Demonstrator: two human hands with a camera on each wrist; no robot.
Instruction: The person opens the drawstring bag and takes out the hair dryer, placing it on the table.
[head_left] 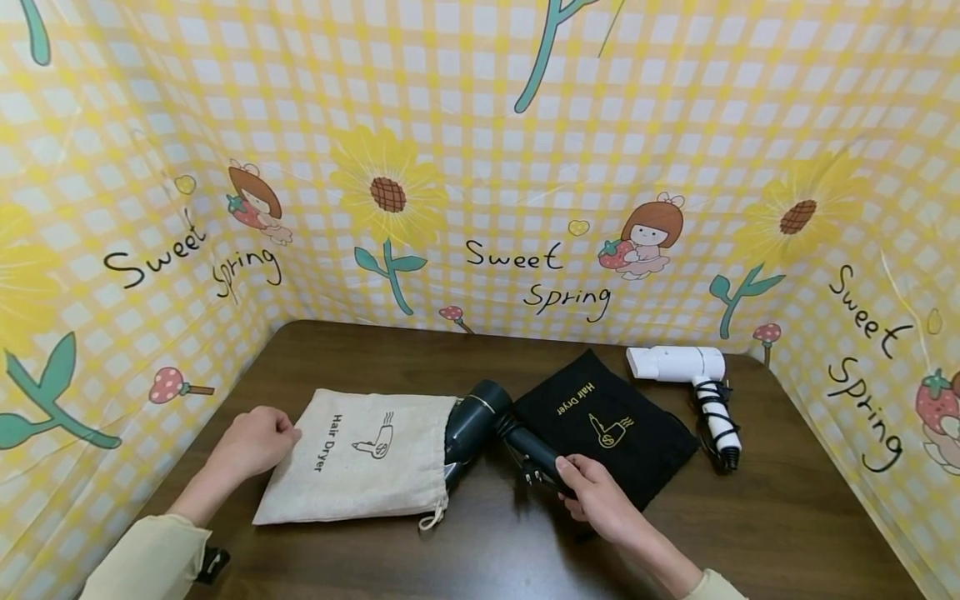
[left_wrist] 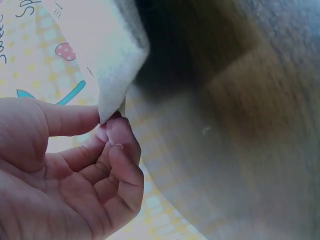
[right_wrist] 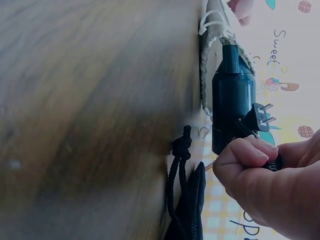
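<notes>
A beige drawstring pouch (head_left: 352,487) printed "Hair Dryer" lies on the table with its mouth to the right. My left hand (head_left: 255,437) pinches its closed end; in the left wrist view thumb and fingertips meet on a corner of the cloth. With my right hand (head_left: 600,497) I grip the handle of a dark green hair dryer (head_left: 480,412), whose body is partly inside the pouch's mouth. The part inside is hidden by cloth. Its plug (right_wrist: 261,118) and coiled cord sit by the handle, just ahead of my fingers.
On the right, a black pouch (head_left: 637,408) lies flat, partly behind my right hand. Beyond it, at the back right of the brown table (head_left: 360,354), is a white hair dryer (head_left: 678,364) with a black cord wound round its handle. Yellow checked cloth (head_left: 495,192) surrounds the table.
</notes>
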